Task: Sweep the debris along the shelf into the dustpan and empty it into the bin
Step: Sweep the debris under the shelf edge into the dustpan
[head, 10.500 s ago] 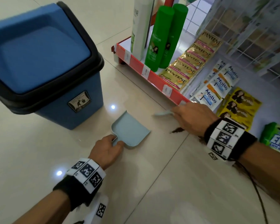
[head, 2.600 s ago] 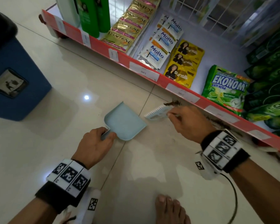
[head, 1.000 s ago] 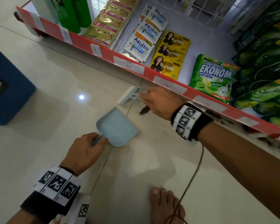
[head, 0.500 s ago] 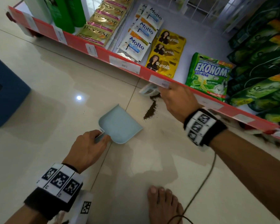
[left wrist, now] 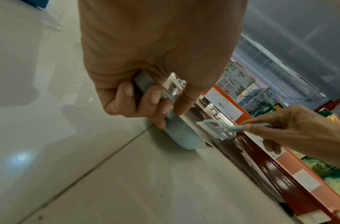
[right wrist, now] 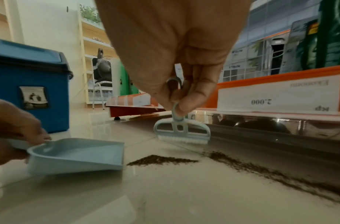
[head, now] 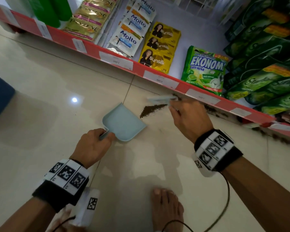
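Downward head view, floor-level wrist views

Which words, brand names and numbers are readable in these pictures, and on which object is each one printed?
"PANTENE": gold sachets on the shelf.
"Molto": white and blue sachets.
"sunsilk": yellow sachets.
"EKONOMI ANTI NODA": green pack.
"10x": dark green packs; their brand is too blurred.
"2.000" and "Rp", seen upside down: price tag on the shelf edge.
"2.500": another price tag.
The bin sticker carries only a pictogram; the remaining tags are unreadable.
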Available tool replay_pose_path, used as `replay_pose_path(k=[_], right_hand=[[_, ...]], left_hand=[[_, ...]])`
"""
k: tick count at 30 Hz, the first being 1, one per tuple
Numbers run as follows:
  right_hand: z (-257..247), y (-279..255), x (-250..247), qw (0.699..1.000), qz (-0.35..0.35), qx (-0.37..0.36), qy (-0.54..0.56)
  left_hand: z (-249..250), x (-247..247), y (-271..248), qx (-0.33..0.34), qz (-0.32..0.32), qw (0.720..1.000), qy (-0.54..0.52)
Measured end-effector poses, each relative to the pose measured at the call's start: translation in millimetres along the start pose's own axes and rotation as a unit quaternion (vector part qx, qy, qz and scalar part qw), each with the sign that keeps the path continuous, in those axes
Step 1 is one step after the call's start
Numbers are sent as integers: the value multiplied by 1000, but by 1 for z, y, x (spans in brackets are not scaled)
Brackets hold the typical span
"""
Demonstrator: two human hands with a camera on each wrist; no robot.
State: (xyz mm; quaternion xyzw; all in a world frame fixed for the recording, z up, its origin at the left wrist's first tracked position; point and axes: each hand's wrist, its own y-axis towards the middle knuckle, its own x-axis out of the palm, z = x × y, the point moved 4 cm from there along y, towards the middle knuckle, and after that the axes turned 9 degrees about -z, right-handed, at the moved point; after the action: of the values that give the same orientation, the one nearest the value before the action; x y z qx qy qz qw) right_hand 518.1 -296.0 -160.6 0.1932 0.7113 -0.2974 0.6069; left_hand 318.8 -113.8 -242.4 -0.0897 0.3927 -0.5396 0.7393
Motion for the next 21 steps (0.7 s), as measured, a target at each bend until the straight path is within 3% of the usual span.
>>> replay_pose_path(k=[6,11,14,17,21], right_hand=[[22,28,13,995,-20,93,-34],[10,-1,30,997,-54,12,50],[7,-22,24,997,2,-20,72],[23,-19,15,995,62,7,75],[49,2,17,994,48,77,53]], left_hand=[[9,6,10,22,-12,1000,2],[9,9,9,36,-7,999,5],[9,13,5,36,-9,999,12],[10,16,3,39,-9,999,13],[13,17,-3,45,-16,999,15]])
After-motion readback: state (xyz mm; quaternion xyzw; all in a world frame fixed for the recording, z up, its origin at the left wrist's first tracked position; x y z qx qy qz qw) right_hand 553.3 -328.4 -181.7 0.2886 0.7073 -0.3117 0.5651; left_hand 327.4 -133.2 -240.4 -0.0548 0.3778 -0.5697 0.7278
